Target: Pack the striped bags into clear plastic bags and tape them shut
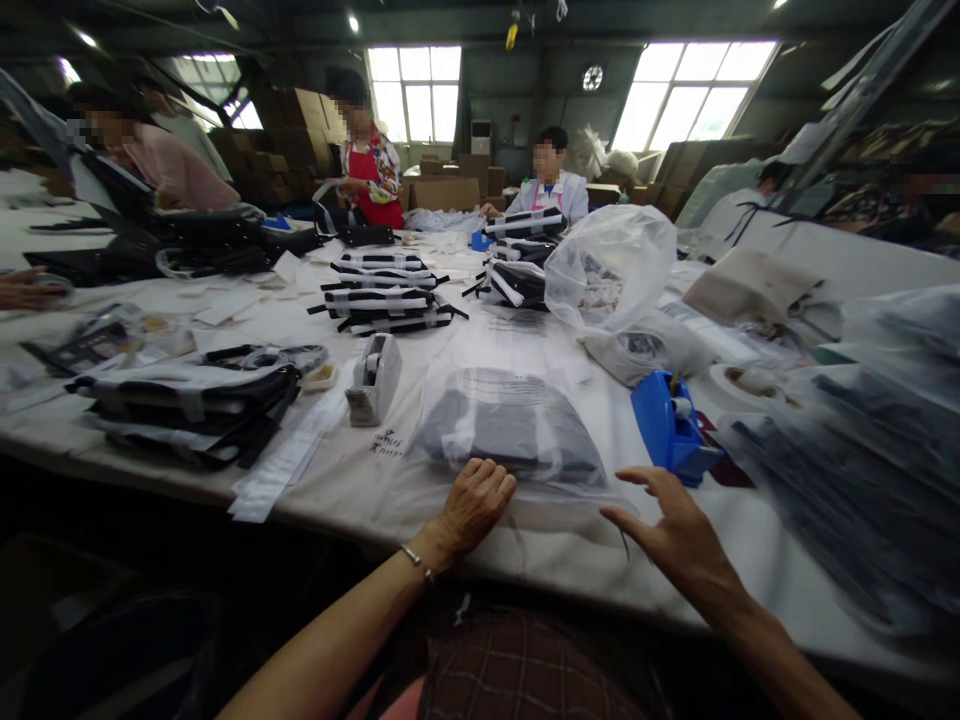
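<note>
A clear plastic bag [517,425] lies flat on the table in front of me, with a dark folded item inside; its exact kind is blurred by the film. My left hand [474,505], a bracelet at its wrist, has its fingers curled down on the bag's near edge. To the right of the bag, my right hand [667,525] is held with thumb and fingers apart and nothing between them. A blue tape dispenser [667,425] stands just beyond that hand. Left of the bag is a grey tape dispenser [373,380].
Stacked black-and-white bundles [187,405] lie at left, with more stacks [390,295] farther back. Bagged dark items [877,470] pile up at right, near a large plastic sack [615,265]. Several people work around the table, including a person in a red apron [375,185].
</note>
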A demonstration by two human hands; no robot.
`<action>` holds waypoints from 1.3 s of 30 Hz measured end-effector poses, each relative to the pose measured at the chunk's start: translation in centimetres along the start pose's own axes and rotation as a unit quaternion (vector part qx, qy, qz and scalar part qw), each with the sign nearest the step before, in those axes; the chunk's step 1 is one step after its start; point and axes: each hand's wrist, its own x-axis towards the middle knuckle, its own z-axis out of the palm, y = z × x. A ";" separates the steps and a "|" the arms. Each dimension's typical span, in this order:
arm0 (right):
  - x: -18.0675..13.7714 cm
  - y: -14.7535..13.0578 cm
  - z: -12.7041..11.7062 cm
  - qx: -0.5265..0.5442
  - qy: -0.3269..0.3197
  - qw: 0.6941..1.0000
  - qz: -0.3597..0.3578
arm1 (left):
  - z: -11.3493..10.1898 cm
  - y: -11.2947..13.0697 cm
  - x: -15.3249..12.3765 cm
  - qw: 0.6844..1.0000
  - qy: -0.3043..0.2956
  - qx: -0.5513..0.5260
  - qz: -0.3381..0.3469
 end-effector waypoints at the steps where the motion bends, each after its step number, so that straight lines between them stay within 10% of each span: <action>1: 0.2 -1.4 0.5 -0.033 -0.010 0.996 -0.077 | -0.1 0.0 0.0 1.000 0.000 -0.002 -0.001; 8: 2.0 -4.8 7.0 -0.214 -0.081 0.943 -0.242 | 0.1 0.3 0.2 1.000 0.015 -0.002 0.023; 14: 2.2 -2.1 6.4 -0.236 -0.060 0.933 -0.265 | 0.6 0.1 0.5 1.000 -0.014 0.005 0.014; 26: 0.7 3.7 2.9 -0.059 0.019 0.971 -0.229 | -4.1 -7.0 -8.5 0.993 0.045 0.026 -0.108; 39: 2.8 2.9 3.2 0.072 0.068 0.993 -0.058 | -2.5 -10.6 -7.7 0.954 0.112 -0.163 -0.224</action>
